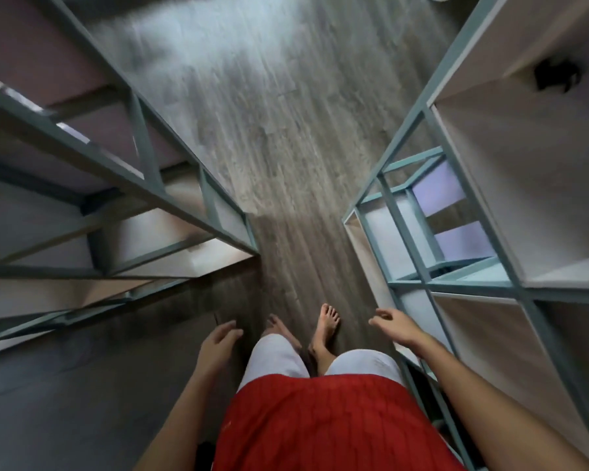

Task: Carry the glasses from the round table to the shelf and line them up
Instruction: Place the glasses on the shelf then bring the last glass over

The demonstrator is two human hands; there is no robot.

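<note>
Red shirt (313, 426) filled the bottom of my view, with bare feet (323, 329) on the wood floor (269, 130) beyond. Both hands were empty, fingers loosely spread: the left hand (218, 341) low by the hip, the right hand (397, 326) held forward. No glasses showed, nor the bench that carries them. The shelf (456, 232) stood just beside the right hand, its length running ahead. Another rack (143, 185) lay beyond the left hand. I judged a fetching trip came next.
</note>
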